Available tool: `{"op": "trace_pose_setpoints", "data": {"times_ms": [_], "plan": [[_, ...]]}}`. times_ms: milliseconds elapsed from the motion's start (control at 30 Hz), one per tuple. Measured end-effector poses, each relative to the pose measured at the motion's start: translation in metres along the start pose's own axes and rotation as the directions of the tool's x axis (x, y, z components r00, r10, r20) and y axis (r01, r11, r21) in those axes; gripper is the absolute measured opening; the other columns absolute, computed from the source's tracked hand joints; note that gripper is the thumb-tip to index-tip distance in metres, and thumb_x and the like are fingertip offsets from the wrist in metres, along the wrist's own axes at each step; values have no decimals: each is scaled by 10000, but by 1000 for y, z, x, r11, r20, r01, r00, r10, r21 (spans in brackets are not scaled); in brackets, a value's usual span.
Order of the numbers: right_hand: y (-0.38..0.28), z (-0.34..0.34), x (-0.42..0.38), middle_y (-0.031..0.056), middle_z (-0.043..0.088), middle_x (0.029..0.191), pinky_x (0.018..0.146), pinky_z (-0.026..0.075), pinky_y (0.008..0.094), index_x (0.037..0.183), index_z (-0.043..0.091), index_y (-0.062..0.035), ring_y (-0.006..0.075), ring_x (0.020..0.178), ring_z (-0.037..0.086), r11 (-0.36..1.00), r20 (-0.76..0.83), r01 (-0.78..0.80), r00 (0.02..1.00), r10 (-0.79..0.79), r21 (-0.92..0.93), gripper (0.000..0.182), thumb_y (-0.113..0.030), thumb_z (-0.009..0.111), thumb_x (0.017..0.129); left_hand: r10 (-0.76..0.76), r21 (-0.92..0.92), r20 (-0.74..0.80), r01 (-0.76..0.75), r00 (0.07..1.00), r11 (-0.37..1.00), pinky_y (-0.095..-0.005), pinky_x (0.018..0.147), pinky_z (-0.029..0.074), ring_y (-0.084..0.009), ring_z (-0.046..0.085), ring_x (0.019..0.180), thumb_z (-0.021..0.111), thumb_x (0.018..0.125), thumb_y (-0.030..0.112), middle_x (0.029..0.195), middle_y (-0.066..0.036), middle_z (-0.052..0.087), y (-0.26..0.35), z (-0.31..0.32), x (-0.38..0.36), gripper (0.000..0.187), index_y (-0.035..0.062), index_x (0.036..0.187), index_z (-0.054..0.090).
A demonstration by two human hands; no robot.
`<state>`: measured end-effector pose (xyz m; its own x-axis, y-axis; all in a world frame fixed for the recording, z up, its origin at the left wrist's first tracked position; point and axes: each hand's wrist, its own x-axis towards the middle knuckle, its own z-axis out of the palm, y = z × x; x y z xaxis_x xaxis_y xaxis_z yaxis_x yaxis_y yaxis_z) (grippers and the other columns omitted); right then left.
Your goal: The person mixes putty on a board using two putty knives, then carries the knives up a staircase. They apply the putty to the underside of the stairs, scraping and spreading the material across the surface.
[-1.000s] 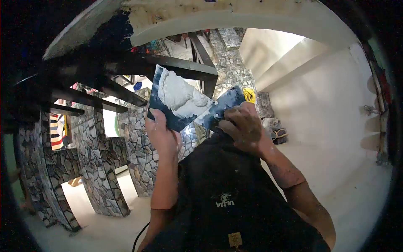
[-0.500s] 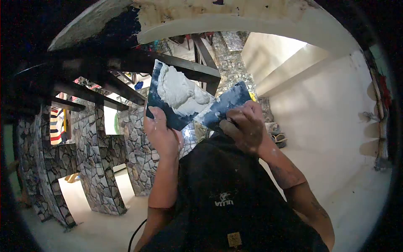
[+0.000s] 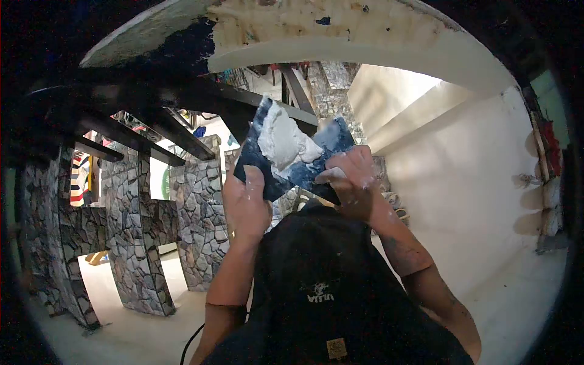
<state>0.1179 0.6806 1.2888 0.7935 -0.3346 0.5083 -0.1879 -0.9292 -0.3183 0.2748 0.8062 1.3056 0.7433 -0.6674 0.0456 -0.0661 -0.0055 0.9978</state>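
My left hand (image 3: 248, 201) is closed on a dark blue plate (image 3: 252, 159), its thumb lying over the near face. A thick heap of white paste (image 3: 285, 141) covers much of that plate. Closed on a second blue plate (image 3: 334, 137), smeared with white, is my right hand (image 3: 353, 179). The two plates meet and overlap in front of my chest, with the paste at their junction. White smears mark both hands. The fingers behind the plates are hidden.
Dark beams (image 3: 182, 137) run across the upper left, close beyond the plates. Stone-patterned pillars (image 3: 131, 237) stand at the left. A pale wall (image 3: 456, 188) is at the right, and a stained curved edge (image 3: 365, 30) spans the top.
The left plate has shifted right and turned more upright, with its paste. The right plate has tilted and moved slightly left, so the two plates now overlap more.
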Motion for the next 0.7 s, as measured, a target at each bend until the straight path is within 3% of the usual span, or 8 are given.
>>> {"op": "trace_pose_setpoints", "data": {"times_ms": [100,200,267,367,533,600,667,700], "plan": [[-5,-12,10,58,535,826,672,369,405,784,590,-152,282,772,489,993,20,90,996,-88,-71,108,-158,606,677,43,-98,102,-33,994,995,-291,858,405,-179,540,950,503,882,383,1043,-125,578,0,-1,0,545,-58,1197,454],[-2,-8,14,42,562,721,642,368,412,689,605,-159,270,679,522,981,-204,154,963,-175,-115,55,-208,611,664,229,-139,177,-206,957,969,-307,888,392,-187,527,991,496,889,323,1066,-135,568,1,-5,0,519,-82,1208,434],[0,-12,13,38,518,762,678,354,405,765,549,-161,254,713,493,979,-184,142,968,-168,-150,249,-153,666,546,281,-198,185,-245,942,949,-314,898,386,-188,523,998,494,891,295,1075,-139,563,4,-4,-3,501,-80,1217,428],[6,-8,6,55,493,797,700,356,391,806,510,-142,250,754,477,977,-327,79,934,-141,-196,345,-106,683,509,113,-221,-1,-111,994,969,-315,805,409,-187,514,916,485,892,355,1009,-117,550,8,5,-13,488,-52,1159,464],[-10,5,4,122,462,840,711,387,352,921,458,-56,286,794,462,940,-622,-308,768,153,-149,371,28,573,578,-31,-137,-198,4,980,991,-291,732,425,-163,510,844,473,913,323,934,-104,543,-10,10,-13,416,-42,1114,470],[-20,5,0,114,444,908,703,407,297,1075,398,-17,225,764,478,869,-480,-426,725,495,252,473,40,529,624,-156,-203,-227,110,961,973,-273,723,438,-142,519,825,479,916,307,932,-103,547,-21,12,-17,396,-43,1101,466],[-20,11,-7,110,440,946,693,414,262,1133,369,-1,183,751,490,474,-145,-466,582,800,747,498,26,525,661,-245,-279,-252,172,936,945,-263,711,441,-131,517,810,479,919,297,932,-102,547,-30,14,-19,389,-47,1100,458],[-14,16,-9,111,461,995,649,478,251,1214,314,4,158,734,543,491,-200,-337,623,756,803,540,-27,577,743,-272,-323,-266,180,925,929,-262,704,438,-131,511,806,476,920,296,932,-102,545,-33,15,-18,392,-49,1105,452]]}}
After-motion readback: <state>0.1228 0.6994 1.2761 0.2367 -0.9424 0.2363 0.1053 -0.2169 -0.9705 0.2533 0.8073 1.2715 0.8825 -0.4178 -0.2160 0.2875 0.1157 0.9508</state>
